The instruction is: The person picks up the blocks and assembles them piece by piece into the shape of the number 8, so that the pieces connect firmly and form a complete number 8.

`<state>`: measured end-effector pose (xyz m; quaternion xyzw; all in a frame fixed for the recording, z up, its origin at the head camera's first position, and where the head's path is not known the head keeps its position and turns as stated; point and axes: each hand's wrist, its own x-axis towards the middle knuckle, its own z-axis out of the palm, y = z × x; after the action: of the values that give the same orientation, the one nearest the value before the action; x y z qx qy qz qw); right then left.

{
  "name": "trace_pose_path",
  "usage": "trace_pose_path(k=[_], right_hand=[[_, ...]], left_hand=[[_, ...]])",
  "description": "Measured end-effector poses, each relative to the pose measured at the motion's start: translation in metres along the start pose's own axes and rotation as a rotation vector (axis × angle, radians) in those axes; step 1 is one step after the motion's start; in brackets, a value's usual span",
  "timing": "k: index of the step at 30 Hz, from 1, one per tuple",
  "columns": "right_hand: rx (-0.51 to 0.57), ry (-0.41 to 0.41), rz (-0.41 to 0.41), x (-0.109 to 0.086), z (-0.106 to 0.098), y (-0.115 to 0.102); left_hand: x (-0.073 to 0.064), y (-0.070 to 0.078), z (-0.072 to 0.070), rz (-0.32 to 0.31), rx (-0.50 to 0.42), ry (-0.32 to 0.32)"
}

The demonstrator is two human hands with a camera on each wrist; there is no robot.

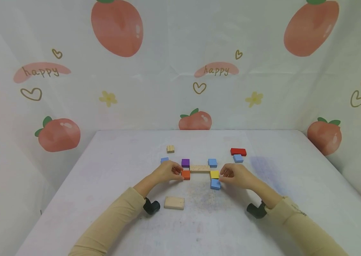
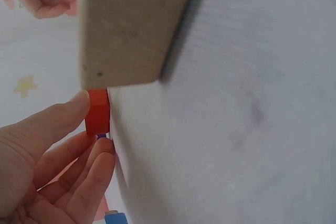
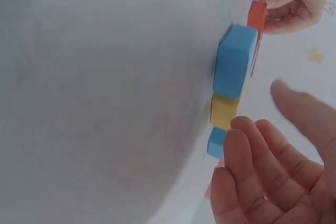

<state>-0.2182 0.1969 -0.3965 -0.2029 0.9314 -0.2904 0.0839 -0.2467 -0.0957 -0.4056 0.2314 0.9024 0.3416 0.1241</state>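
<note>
My left hand (image 1: 168,171) pinches an orange-red block (image 1: 185,175) between thumb and fingers, at the left end of a plain wooden bar (image 1: 200,169). Behind that block sits a purple block (image 1: 185,163). A yellow block (image 1: 214,174) stands at the bar's right end, with one blue block (image 1: 215,184) in front of it and another blue block (image 1: 212,163) behind. My right hand (image 1: 236,175) is just right of the yellow and front blue blocks. In the right wrist view its fingers (image 3: 239,156) are spread loosely, with nothing between them and the thumb.
A plain wooden plank (image 1: 174,202) lies nearer me, left of centre. Farther back are a small striped wooden block (image 1: 170,149), a red bar (image 1: 238,152) and a blue block (image 1: 238,158) in front of that bar. Another blue block (image 1: 164,160) is partly behind my left hand.
</note>
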Motion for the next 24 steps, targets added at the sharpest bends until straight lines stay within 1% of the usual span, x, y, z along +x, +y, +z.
trace_pose_path(k=[3,7,10,14,20,24], right_hand=[[0.000,-0.001,0.033,0.005,-0.001,0.002],[-0.012,-0.015,0.017,0.010,-0.001,0.005],[-0.016,-0.027,0.005,0.013,0.001,0.007],[-0.009,-0.044,0.016,0.017,0.003,0.008],[-0.004,-0.053,0.035,0.018,0.004,0.008],[-0.005,-0.054,0.036,0.018,0.004,0.008]], left_hand=[[0.000,0.000,0.000,-0.018,0.002,0.006],[0.001,0.000,0.001,-0.035,-0.003,0.011],[0.001,0.000,0.001,-0.030,-0.010,0.008],[0.001,0.000,0.002,-0.024,-0.013,0.008],[0.001,0.002,0.002,-0.049,-0.019,0.003],[0.001,0.002,0.001,-0.047,-0.014,0.001]])
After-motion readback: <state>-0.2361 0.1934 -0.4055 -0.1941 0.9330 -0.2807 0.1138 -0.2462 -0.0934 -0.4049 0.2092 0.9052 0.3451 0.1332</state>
